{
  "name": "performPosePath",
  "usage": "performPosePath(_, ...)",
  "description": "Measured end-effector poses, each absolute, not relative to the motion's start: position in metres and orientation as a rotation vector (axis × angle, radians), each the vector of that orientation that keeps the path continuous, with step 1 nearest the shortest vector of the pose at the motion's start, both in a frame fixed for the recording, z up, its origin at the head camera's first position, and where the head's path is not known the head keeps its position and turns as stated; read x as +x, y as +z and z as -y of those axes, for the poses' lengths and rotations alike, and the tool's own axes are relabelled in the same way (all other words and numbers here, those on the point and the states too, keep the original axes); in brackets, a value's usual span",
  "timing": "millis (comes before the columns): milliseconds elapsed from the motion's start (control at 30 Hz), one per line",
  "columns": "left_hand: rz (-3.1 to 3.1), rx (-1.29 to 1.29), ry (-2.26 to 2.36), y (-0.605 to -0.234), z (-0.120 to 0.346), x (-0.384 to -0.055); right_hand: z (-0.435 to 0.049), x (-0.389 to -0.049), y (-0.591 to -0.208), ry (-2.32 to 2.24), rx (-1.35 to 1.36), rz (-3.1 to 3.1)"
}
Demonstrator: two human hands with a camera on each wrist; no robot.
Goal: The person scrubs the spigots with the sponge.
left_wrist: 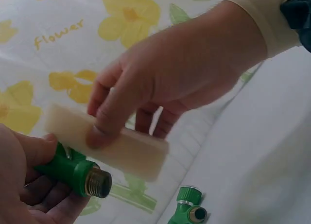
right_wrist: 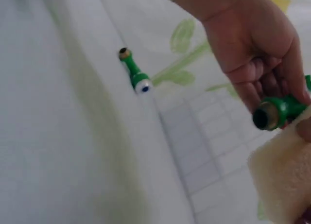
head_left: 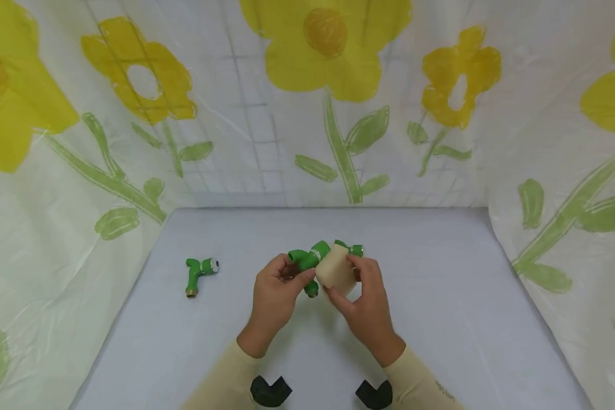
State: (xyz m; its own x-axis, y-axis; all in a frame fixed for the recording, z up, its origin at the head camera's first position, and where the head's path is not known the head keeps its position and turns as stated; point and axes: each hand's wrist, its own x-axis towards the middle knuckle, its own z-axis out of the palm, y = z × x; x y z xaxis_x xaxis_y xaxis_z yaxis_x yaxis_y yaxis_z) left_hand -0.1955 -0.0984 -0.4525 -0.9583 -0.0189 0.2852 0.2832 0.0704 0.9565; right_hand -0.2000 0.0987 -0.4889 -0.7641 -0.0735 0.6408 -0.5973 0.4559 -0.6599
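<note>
Plainly, the left hand (head_left: pixel 277 290) grips a green pipe fitting (head_left: pixel 309 260) above the middle of the table (head_left: pixel 441 296), thumb and fingers on its branching body, while the right hand (head_left: pixel 366 302) pinches a cream block (head_left: pixel 334 266) just beside it, thumb on one side and fingers on the other. Two more green fittings lie on the table: one (head_left: pixel 193 277) well apart to the left, another (head_left: pixel 357 250) beyond the block.

The held fitting looks stiff and hard, probably a little heavy for its size, with smooth sides that might slip if damp; its body seems the best place to take hold, leaving the brass-coloured threaded end (left_wrist: pixel 99 182) free. The block has a porous, sponge-like face in the right wrist view, so it is likely light, soft and easily squeezed; a pinch across its thickness should suit it, away from the working face.

Some things are hard to make out. The block covers part of the far fitting in the head view, and I cannot tell whether it touches the held one. The left hand is cut off in its own wrist view, and the right wrist view is blurred, with the block running out of frame
</note>
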Motion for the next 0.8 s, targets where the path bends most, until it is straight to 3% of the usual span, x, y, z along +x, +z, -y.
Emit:
performPosePath(233,2.250,-0.639,-1.471,-0.464,0.094,-0.197,-0.103,-0.208,-0.473,1.310,0.561,2.033)
performPosePath(500,2.180,-0.197,-1.856,-0.457,0.099,-0.197,-0.103,-0.200,-0.498,1.165,0.570,2.237)
performPosePath(700,2.298,-0.475,-1.877,-0.463,0.095,-0.195,-0.106,-0.204,-0.483,1.254,0.553,2.036)
performPosePath(800,2.313,-0.443,-1.876,-0.462,0.093,-0.195,-0.107,-0.204,-0.482,1.228,0.560,2.030)
